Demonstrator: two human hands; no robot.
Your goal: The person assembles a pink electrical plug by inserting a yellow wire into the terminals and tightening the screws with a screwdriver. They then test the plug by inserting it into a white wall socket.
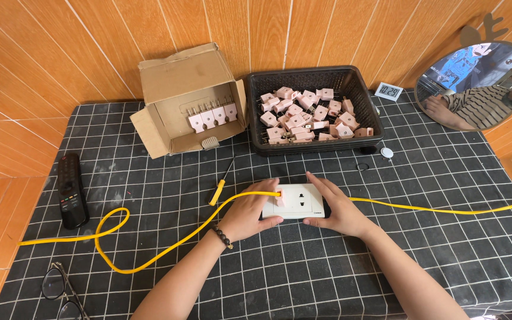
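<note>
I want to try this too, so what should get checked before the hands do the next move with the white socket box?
1. White rectangular socket box held steady: ok, the left hand and right hand grip its two ends.
2. Small pink plastic plug seated in the box: cannot tell, fingers cover part of it.
3. Yellow cable free of knots: ok, one loose loop only.
4. Black plastic basket of pink plugs within reach: ok.
5. Yellow-handled screwdriver out of the way: ok, it lies apart from the left hand.
</note>
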